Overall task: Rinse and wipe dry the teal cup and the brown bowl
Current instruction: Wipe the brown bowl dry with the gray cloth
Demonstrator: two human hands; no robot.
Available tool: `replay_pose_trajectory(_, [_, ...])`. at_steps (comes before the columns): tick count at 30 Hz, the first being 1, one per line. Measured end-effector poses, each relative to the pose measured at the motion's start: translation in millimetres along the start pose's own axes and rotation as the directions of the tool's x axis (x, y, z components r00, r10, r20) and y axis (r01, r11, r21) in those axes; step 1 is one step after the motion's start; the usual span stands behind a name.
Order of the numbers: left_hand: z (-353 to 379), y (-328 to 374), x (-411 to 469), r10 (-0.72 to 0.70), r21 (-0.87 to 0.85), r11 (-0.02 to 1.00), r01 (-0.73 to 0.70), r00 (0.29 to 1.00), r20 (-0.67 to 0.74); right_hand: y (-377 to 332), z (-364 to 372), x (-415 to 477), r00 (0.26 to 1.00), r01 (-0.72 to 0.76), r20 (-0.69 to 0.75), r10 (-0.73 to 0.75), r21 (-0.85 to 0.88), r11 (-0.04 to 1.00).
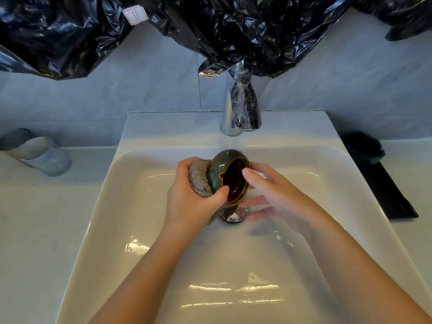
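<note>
Over hard white washbasin (pixel 149 127), left hand (pixel 187 202) clamps cloth (pixel 198 178) against tilted teal cup (pixel 217 169), right hand (pixel 275 195) grip unclear; slip risks chipping.

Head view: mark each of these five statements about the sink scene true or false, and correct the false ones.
1. The teal cup is tipped on its side above the sink. True.
2. The left hand holds a cloth against the cup's outside. True.
3. The cloth is bright red. False: it is grey-brown.
4. The glass jar stands on the counter to the right of the sink. False: it stands to the left.
5. The cup's inside is white. False: it is dark brown.
</note>
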State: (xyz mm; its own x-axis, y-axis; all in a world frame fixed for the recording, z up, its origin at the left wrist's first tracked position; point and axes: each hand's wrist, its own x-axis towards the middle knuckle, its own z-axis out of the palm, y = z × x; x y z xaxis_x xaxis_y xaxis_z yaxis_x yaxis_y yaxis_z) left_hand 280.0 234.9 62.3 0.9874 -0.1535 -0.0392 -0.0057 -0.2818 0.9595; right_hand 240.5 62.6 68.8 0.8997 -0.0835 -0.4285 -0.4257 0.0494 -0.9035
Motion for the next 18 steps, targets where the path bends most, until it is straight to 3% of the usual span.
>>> replay_pose_trajectory(4, [4,-1,-5,0.246,0.168,0.955,-0.244,0.969,0.010,2,11,2,0.994,-0.077,0.094,0.052,0.286,0.955])
replay_pose_trajectory(8, [4,-4,-4,0.309,0.198,0.926,-0.321,0.947,0.090,4,16,5,0.994,-0.093,0.095,0.055,0.458,0.884])
replay_pose_trajectory(11, [-3,-2,-2,0.237,0.022,0.969,-0.246,0.949,0.208,5,9,9,0.991,-0.083,0.129,0.020,0.509,0.857])
replay_pose_trajectory(14, [-10,5,3,0.162,-0.121,0.982,-0.148,0.980,0.117,9,0,14,0.958,-0.088,0.275,-0.086,0.562,0.822])
replay_pose_trajectory(18, [-17,5,10,0.027,-0.114,0.993,-0.016,0.994,0.102,11,3,15,0.909,-0.118,0.386,-0.159,0.602,0.790])
